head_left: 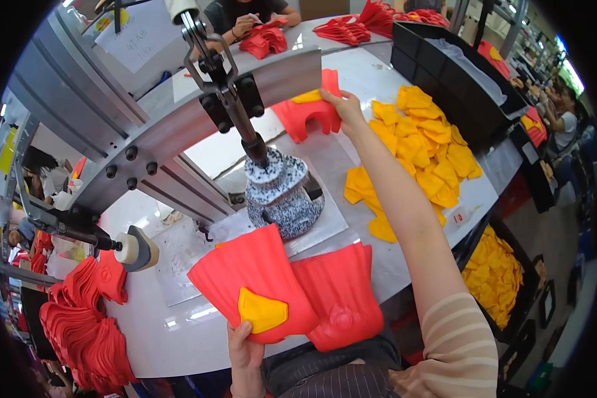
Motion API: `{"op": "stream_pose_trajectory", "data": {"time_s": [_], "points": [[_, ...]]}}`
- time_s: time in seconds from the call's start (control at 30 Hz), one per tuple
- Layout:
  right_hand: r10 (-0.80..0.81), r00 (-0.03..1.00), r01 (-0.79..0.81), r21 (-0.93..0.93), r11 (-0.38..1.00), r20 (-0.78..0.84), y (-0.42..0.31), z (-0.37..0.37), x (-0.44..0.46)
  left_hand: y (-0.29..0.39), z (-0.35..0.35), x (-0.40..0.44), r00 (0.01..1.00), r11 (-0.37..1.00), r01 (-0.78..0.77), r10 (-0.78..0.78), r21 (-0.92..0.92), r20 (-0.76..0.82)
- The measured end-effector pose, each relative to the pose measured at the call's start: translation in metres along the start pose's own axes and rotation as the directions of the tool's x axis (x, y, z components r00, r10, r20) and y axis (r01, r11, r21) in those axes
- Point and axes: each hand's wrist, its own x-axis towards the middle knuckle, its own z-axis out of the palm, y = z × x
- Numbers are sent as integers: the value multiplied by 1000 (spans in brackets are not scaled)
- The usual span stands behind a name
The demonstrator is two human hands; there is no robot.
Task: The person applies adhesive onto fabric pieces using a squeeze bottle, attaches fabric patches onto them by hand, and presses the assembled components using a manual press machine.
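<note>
In the head view, my left hand [244,346] grips the lower edge of a red ribbed, cape-like piece [245,255], thumb on top. A yellow shield-shaped patch [264,310] lies on that piece near my thumb. Beside it, partly underneath, is a second red piece [341,298] with a round raised mark. My right arm reaches far forward, and my right hand [343,109] pinches another red piece [305,118] with an arched cut-out and a yellow part on it. Between my hands stands a speckled black-and-white form [282,192] under a toggle clamp [229,86].
Loose yellow patches [421,142] are heaped on the right of the table, with more in a bin [494,275] below. Red pieces are stacked [89,325] at left. A metal frame [172,126] and a side clamp pad [138,250] stand close by. A black box [448,66] sits back right; co-workers sit beyond.
</note>
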Motion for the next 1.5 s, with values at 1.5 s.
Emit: {"op": "stream_pose_trajectory", "data": {"time_s": [1.5], "points": [[-197, 861, 506, -751, 423, 469, 13, -6, -212, -31, 70, 204, 826, 610, -559, 470, 562, 312]]}}
